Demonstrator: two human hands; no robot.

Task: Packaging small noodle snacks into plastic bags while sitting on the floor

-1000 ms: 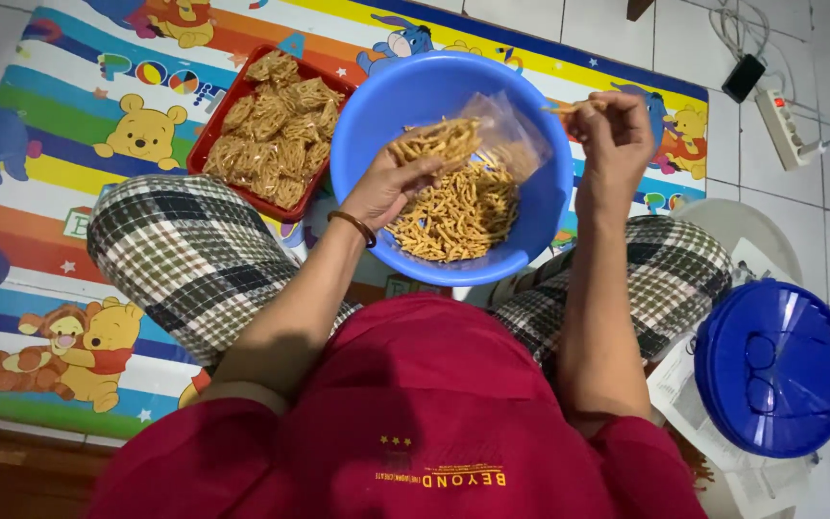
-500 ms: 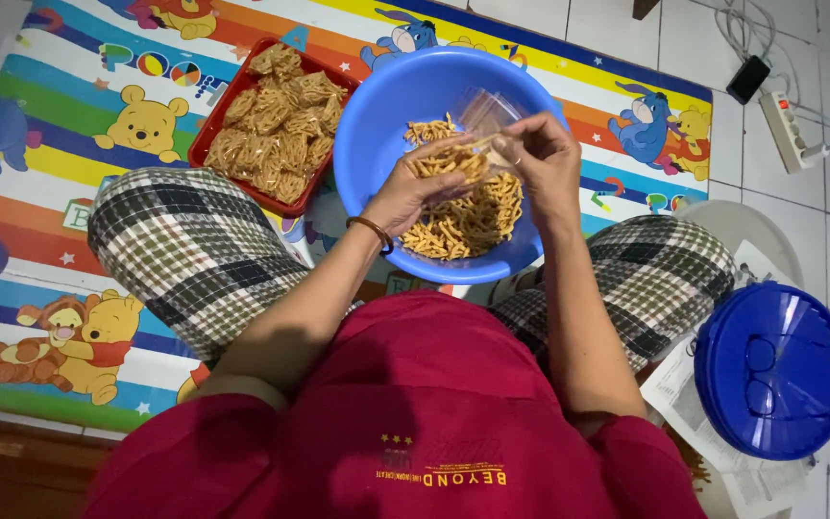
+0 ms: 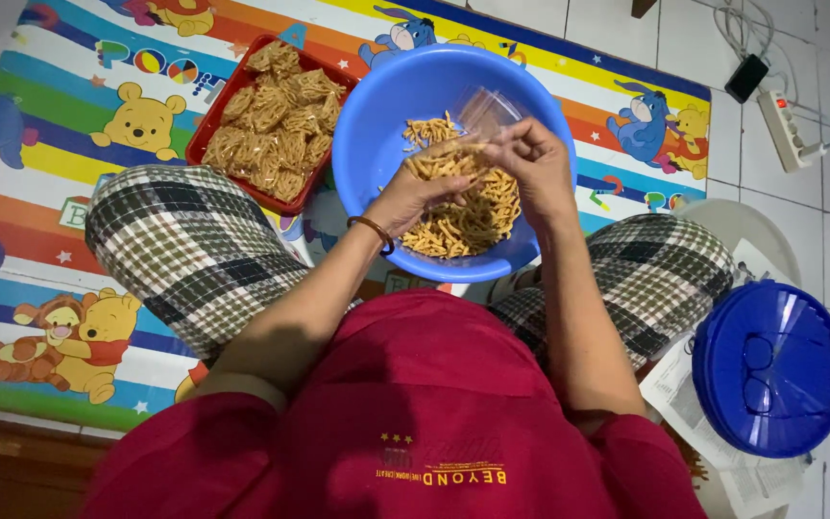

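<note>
head view shows your left hand (image 3: 415, 192) closed on a bunch of snack sticks (image 3: 463, 207) over the blue bowl (image 3: 377, 125) while your right hand (image 3: 530, 163) pinches open the clear plastic bag (image 3: 487, 108), so next you should feed the sticks carefully into its mouth.

blue bowl (image 3: 367, 144): 1 | red tray (image 3: 206, 146): 1 | clear bag (image 3: 488, 108): 1 | blue lid (image 3: 770, 367): 1 | hands: 2
</note>
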